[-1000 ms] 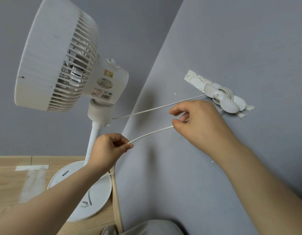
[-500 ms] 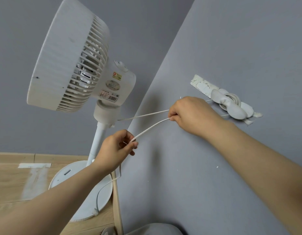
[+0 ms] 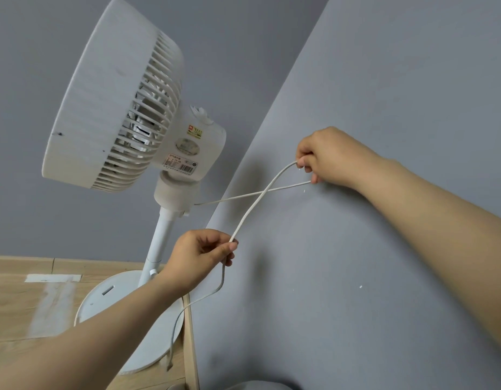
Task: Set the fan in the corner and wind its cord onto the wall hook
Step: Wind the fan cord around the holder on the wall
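Right hand (image 3: pixel 332 156): its fingers (image 3: pixel 305 161) were curled tight, pinching a bend of the white cord (image 3: pixel 253 209) close against the grey wall (image 3: pixel 384 80).
Left hand (image 3: pixel 200 256): its fingers (image 3: pixel 225 250) were closed on the same cord, lower and nearer the wearer.
Cord: from the right fingers two runs left; one went down to the left fingers, the other crossed it and reached the fan's neck. Below the left fingers it hung slack and trailed over the fan's base.
Pedestal fan (image 3: pixel 117 108): white, standing beyond the left hand in the corner where the two grey walls met, head tilted, round base on the wooden floor (image 3: pixel 15 311).
Wall hook: not in view.
Floor: a pale tape patch (image 3: pixel 53 278) lay left of the base.
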The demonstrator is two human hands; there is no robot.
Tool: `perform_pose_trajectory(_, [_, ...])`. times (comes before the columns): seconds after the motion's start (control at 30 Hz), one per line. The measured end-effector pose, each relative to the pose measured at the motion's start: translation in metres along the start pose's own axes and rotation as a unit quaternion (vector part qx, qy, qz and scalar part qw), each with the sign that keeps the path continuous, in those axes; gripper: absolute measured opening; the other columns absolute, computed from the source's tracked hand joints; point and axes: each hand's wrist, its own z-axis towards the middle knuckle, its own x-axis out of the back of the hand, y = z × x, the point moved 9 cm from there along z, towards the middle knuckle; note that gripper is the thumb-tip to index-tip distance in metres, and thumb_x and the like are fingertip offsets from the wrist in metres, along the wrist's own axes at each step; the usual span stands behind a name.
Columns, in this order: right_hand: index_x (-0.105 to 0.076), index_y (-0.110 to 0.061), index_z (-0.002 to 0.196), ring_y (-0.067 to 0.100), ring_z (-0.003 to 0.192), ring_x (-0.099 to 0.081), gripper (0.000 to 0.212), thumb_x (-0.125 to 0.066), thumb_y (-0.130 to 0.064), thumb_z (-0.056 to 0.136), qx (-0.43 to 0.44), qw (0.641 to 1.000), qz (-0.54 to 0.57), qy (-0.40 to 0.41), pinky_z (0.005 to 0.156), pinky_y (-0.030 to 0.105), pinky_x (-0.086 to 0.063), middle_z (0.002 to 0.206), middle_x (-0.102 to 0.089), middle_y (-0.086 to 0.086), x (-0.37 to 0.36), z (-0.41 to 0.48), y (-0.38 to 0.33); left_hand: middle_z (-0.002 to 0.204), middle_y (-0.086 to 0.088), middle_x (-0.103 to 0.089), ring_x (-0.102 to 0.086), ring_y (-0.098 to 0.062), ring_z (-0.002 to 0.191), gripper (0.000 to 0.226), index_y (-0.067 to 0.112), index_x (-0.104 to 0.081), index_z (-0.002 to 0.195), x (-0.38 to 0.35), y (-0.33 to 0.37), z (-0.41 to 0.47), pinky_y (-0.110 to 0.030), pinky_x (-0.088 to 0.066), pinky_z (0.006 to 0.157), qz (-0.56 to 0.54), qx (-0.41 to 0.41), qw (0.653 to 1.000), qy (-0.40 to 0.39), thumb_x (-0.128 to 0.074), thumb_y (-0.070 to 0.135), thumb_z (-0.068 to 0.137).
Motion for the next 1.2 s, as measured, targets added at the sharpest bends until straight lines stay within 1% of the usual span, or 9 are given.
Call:
perform_pose_trajectory(0.13, [-0.063,-0.011,0.082,0.016,0.057,-0.068,0.016,-0.049,-0.007,0.09,-0.014,1.0,0.014,0.007,0.063,0.025,-0.049,0.082,-0.069,0.012,0.012,0.009,0.013,0.068,-0.008,-0.071,-0.068,-0.017,0.062,0.004,0.006,-0.074,0.081,-0.001,0.0,0.001,-0.027,-0.057,0.071,0.014,-0.005,1.0,0.009,-0.071,0.009,0.082])
perform_pose_trajectory(0.27, [-0.06,-0.012,0.076,0.012,0.054,-0.067,0.019,-0.05,-0.005,0.09,-0.03,0.999,0.037,0.004,0.059,0.024,-0.051,0.081,-0.07,0.014,0.024,0.015,0.03,0.069,-0.007,-0.073,-0.068,-0.01,0.065,0.005,0.01,-0.075,0.08,-0.004,-0.001,0.0,-0.015,-0.052,0.065,0.042,-0.011,0.999,-0.004,-0.071,0.013,0.083])
perform_pose_trajectory(0.43, [-0.061,-0.01,0.078,0.007,0.051,-0.068,0.018,-0.05,-0.004,0.09,-0.038,0.998,0.054,0.011,0.068,0.031,-0.056,0.078,-0.07,0.013,0.035,0.014,0.042,0.068,-0.001,-0.073,-0.069,-0.007,0.066,0.008,0.012,-0.074,0.084,-0.005,-0.003,-0.001,-0.011,-0.05,0.067,0.075,-0.007,0.997,-0.018,-0.068,0.016,0.086])
perform_pose_trajectory(0.53, [-0.061,-0.011,0.077,0.002,0.046,-0.065,0.019,-0.05,-0.004,0.091,-0.051,0.997,0.054,0.024,0.066,0.026,-0.053,0.072,-0.07,0.008,0.042,0.011,0.051,0.064,0.004,-0.072,-0.067,-0.003,0.063,0.007,0.014,-0.074,0.085,-0.005,0.0,-0.002,-0.007,-0.047,0.064,0.087,-0.013,0.996,-0.022,-0.067,0.015,0.087])
perform_pose_trajectory(0.67, [-0.062,-0.009,0.08,-0.001,0.048,-0.065,0.016,-0.051,-0.008,0.092,-0.056,0.997,0.04,0.043,0.07,0.02,-0.047,0.074,-0.071,0.008,0.053,0.006,0.053,0.065,0.005,-0.072,-0.068,-0.004,0.063,0.007,0.014,-0.074,0.084,-0.003,0.001,-0.002,-0.009,-0.049,0.066,0.091,-0.016,0.996,-0.02,-0.068,0.015,0.086])
perform_pose_trajectory(0.83, [-0.062,-0.006,0.086,0.004,0.045,-0.064,0.017,-0.046,-0.005,0.093,-0.073,0.991,0.071,0.086,0.056,0.021,-0.048,0.075,-0.069,0.014,0.071,-0.009,0.053,0.072,-0.001,-0.075,-0.07,-0.006,0.068,0.008,0.014,-0.075,0.084,-0.002,0.004,-0.002,-0.011,-0.05,0.068,0.088,-0.021,0.996,-0.012,-0.068,0.018,0.086])
perform_pose_trajectory(0.93, [-0.062,-0.006,0.088,-0.001,0.046,-0.064,0.016,-0.047,-0.007,0.094,-0.084,0.984,0.1,0.121,0.056,0.017,-0.049,0.075,-0.068,0.01,0.081,-0.026,0.059,0.073,-0.002,-0.075,-0.069,-0.006,0.069,0.009,0.015,-0.076,0.082,-0.003,0.006,-0.003,-0.009,-0.049,0.068,0.079,-0.022,0.997,-0.01,-0.068,0.019,0.086])
perform_pose_trajectory(1.07, [-0.062,-0.008,0.087,-0.002,0.048,-0.064,0.014,-0.049,-0.007,0.093,-0.084,0.972,0.134,0.176,0.05,0.003,-0.046,0.073,-0.067,0.006,0.09,-0.05,0.063,0.073,-0.001,-0.075,-0.068,-0.006,0.07,0.011,0.016,-0.075,0.078,-0.006,0.008,-0.004,-0.007,-0.047,0.065,0.092,-0.027,0.995,-0.01,-0.069,0.022,0.085])
perform_pose_trajectory(1.2, [-0.062,-0.009,0.089,-0.004,0.047,-0.062,0.013,-0.05,-0.009,0.094,-0.094,0.96,0.152,0.215,0.051,0.002,-0.044,0.071,-0.066,0.003,0.094,-0.07,0.066,0.071,0.001,-0.074,-0.067,-0.005,0.069,0.014,0.017,-0.075,0.073,-0.006,0.01,-0.005,-0.007,-0.045,0.064,0.098,-0.029,0.995,-0.008,-0.069,0.024,0.085])
